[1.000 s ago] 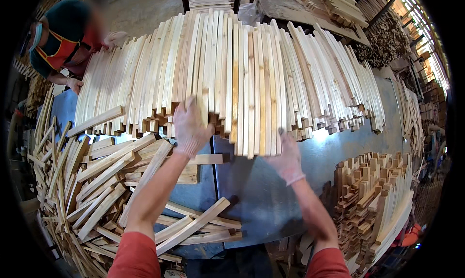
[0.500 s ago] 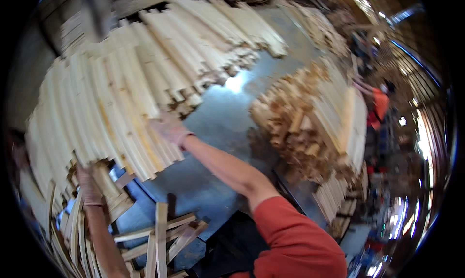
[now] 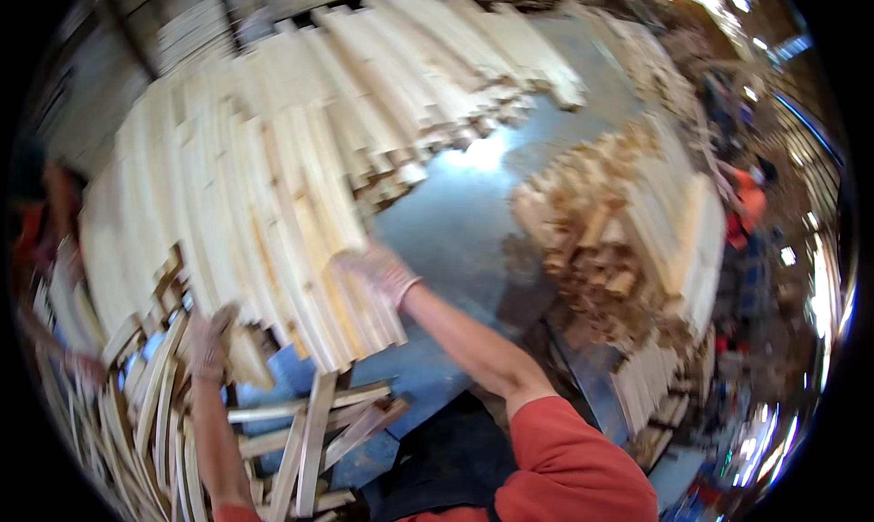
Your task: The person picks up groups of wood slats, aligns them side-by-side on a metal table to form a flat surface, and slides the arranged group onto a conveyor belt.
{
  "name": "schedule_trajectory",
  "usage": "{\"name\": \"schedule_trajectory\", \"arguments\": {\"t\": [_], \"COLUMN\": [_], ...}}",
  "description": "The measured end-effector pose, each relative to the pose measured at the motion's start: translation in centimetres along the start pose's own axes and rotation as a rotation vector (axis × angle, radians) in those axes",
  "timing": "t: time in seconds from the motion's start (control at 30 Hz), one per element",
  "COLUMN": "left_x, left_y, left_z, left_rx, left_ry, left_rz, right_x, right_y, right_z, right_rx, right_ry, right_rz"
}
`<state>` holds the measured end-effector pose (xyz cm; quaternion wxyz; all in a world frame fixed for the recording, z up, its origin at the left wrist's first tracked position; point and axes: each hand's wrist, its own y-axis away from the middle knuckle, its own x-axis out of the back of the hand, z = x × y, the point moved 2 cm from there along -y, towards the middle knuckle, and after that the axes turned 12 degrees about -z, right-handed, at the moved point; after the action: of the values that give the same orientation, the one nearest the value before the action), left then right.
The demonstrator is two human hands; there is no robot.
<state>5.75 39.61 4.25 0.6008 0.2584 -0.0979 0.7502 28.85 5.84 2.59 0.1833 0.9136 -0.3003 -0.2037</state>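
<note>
Long pale wooden strips (image 3: pixel 218 185) lie side by side in a wide layer on the blue-grey metal table (image 3: pixel 446 222). My right hand (image 3: pixel 378 274), in a light glove, rests with fingers extended on the right edge of this layer, near its front end. At the near ends of the strips is my left hand (image 3: pixel 209 344), also gloved, with thumb and fingers apart; blur hides whether it touches the wood. Shorter loose strips (image 3: pixel 314 431) lie crossed just below, between my forearms.
A stack of wood (image 3: pixel 619 231) with rough ends stands on the right. Many slats (image 3: pixel 155 413) lean at the lower left, beside a co-worker's hand (image 3: pixel 86 369). Another person in orange (image 3: pixel 751 199) stands at the far right. More strips (image 3: pixel 642 376) lie below the right stack.
The whole view has shifted, so the table and wood appear further right and lower. My right hand stays at the layer's right edge. More of the co-worker at the left shows.
</note>
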Motion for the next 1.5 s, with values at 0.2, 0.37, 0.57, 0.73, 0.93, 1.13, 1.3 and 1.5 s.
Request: {"name": "schedule_trajectory", "arguments": {"t": [0.2, 0.37, 0.57, 0.73, 0.93, 1.13, 1.3, 1.5], "left_x": [1.5, 2.5, 1.9, 1.1, -3.3, -15.2, -27.1, -40.5], "left_y": [-2.7, -1.3, 2.2, 2.9, 2.0, -2.8, -6.5, -10.4], "left_z": [4.0, 5.5, 14.5, 16.7, 34.0, 52.5, 64.2, 71.0], "left_rx": [0.314, 0.254, 0.292, 0.092, -0.074, -0.336, -0.503, -0.471], "left_ry": [0.406, 0.474, 0.298, 0.365, 0.527, 0.401, 0.447, 0.451], "left_rz": [0.002, -0.02, -0.034, 0.131, -0.008, -0.223, -0.544, -0.898], "right_x": [-1.4, -2.9, -3.3, -2.0, 1.5, 11.5, 19.2, 27.6], "right_y": [-1.8, 0.3, 6.5, 12.3, 28.1, 45.9, 59.4, 67.5], "right_z": [-1.3, -2.3, -3.0, -7.1, -17.6, -22.5, -23.1, -17.4], "right_rx": [0.097, 0.114, 0.103, 0.303, 0.515, 0.671, 0.727, 0.57], "right_ry": [-0.26, -0.189, -0.246, -0.058, -0.085, -0.049, -0.017, -0.124], "right_rz": [0.083, 0.167, 0.094, 0.269, 0.385, 0.625, 0.847, 1.115]}}
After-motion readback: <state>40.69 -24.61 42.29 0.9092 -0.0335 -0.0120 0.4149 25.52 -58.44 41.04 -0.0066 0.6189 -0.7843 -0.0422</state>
